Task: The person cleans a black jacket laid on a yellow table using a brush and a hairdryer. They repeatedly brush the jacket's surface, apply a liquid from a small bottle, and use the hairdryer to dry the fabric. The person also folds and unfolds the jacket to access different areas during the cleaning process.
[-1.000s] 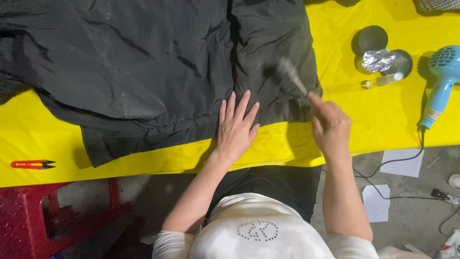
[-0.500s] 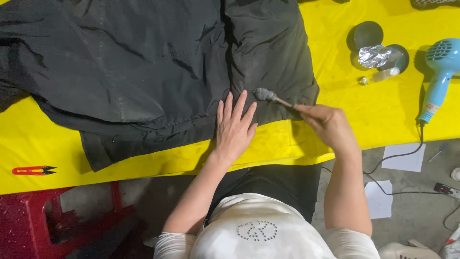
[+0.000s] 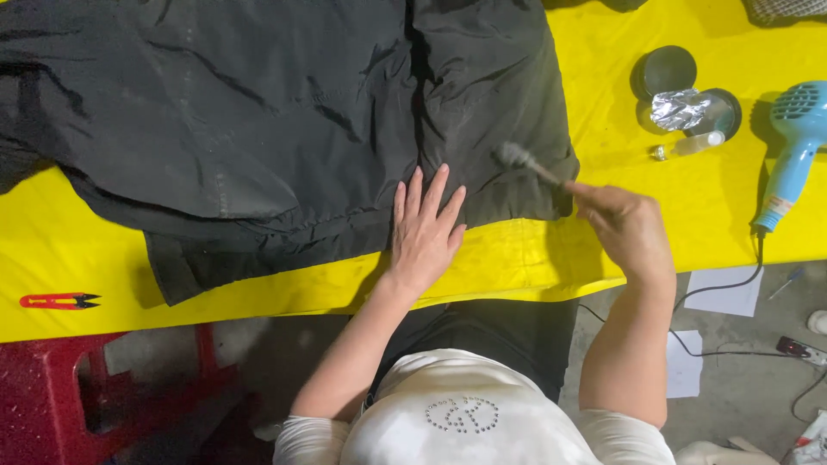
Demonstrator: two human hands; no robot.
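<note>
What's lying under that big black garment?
A yellow table cover shows around the black garment; the left hand presses its hem. Whatever else lies beneath the cloth is hidden.

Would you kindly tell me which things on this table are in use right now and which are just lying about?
In use:
left hand, flat on the black garment
right hand, holding a small brush

Lying about:
blue hair dryer
red snips
round tin
crumpled foil
small bottle
</note>
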